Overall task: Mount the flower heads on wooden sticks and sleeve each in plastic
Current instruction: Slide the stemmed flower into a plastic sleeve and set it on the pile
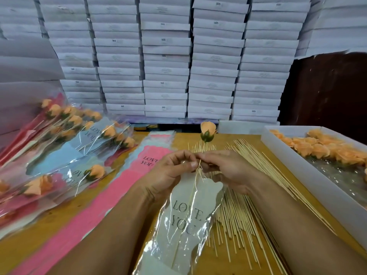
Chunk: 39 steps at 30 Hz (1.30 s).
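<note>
**Sliding a peach rose on its stick into a printed sleeve**

Pinching at the sleeve's mouth, both hands meet over the wooden table (pixel 200 261). The plastic sleeve (pixel 182 219) is glossy, crinkled film with a pale wavy-edged panel printed "LOVE YOU"; it runs from the fingers back toward the body. A thin wooden stick (pixel 188 197) lies inside it, its upper end rising beyond the fingertips to a peach flower head (pixel 208 131) with a dark green base (the bloom is outside the film). The left hand (pixel 174 171) curls its thumb and fingers round the sleeve's top edge, forearm angled in from below. The right hand (pixel 228 169) pinches the stick and film at the same spot, knuckles up. Under and beyond the right hand spreads a fan of loose sticks (pixel 244 195); farther right stands a white tray (pixel 309 175) of peach flower heads. Left of the left hand lie flat pink sleeves (pixel 123 187) and a heap of finished sleeved roses (pixel 65 147).
</note>
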### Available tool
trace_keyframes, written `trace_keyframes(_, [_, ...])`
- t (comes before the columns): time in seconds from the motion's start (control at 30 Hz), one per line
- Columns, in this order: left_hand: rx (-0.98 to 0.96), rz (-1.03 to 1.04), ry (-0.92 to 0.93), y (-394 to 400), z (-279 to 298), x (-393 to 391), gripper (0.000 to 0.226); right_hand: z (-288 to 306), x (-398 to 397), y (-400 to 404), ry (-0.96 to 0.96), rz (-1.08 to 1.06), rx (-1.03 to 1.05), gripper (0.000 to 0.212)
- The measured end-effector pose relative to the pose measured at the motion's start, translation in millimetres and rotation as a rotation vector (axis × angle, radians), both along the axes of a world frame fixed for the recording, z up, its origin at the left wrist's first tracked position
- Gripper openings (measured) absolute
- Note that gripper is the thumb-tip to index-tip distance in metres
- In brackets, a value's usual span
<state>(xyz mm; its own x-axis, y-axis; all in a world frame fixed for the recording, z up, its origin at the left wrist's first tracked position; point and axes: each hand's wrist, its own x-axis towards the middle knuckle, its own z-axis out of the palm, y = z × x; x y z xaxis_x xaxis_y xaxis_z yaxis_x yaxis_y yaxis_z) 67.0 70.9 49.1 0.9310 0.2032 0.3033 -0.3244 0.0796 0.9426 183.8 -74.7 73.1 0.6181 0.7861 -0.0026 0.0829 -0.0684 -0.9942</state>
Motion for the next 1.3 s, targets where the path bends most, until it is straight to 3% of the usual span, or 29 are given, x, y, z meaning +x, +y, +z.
trace_keyframes(0.1, [0.019,0.000,0.014,-0.4,0.2,1.4,0.008,0.8,1.3,-3.1,-0.021,0.001,-0.001,0.030])
trace_keyframes(0.23, [0.044,-0.066,0.047,-2.1,-1.1,0.7,0.008,3.8,10.4,-4.1,0.149,-0.149,0.157,0.029])
trace_keyframes(0.37, [0.092,-0.121,0.081,-5.1,-2.6,-0.7,0.009,3.1,16.5,-6.5,0.267,-0.106,0.305,0.030])
trace_keyframes(0.5, [0.096,-0.089,0.083,-4.7,-5.8,0.6,0.014,2.2,14.8,-7.9,0.213,-0.060,0.223,0.021])
trace_keyframes(0.63, [0.038,-0.082,0.061,-3.4,-6.5,2.2,0.012,-2.3,16.0,-7.3,0.028,-0.063,0.053,0.016])
trace_keyframes(0.83, [0.046,-0.027,0.041,-2.9,-7.1,3.7,0.012,-2.6,12.9,-6.8,-0.108,-0.057,-0.026,0.011])
trace_keyframes(1.0, [0.029,-0.011,0.014,-3.7,-8.2,5.2,0.007,-0.7,7.4,-7.3,-0.141,-0.002,0.006,0.027])
trace_keyframes(1.17, [0.025,0.072,0.014,-5.0,-13.0,9.8,0.016,-2.0,6.6,-7.5,-0.205,0.011,0.069,0.047])
trace_keyframes(1.3, [0.112,0.124,-0.015,-6.3,-14.8,10.8,0.013,-0.2,5.1,-9.9,-0.208,0.048,0.054,0.047])
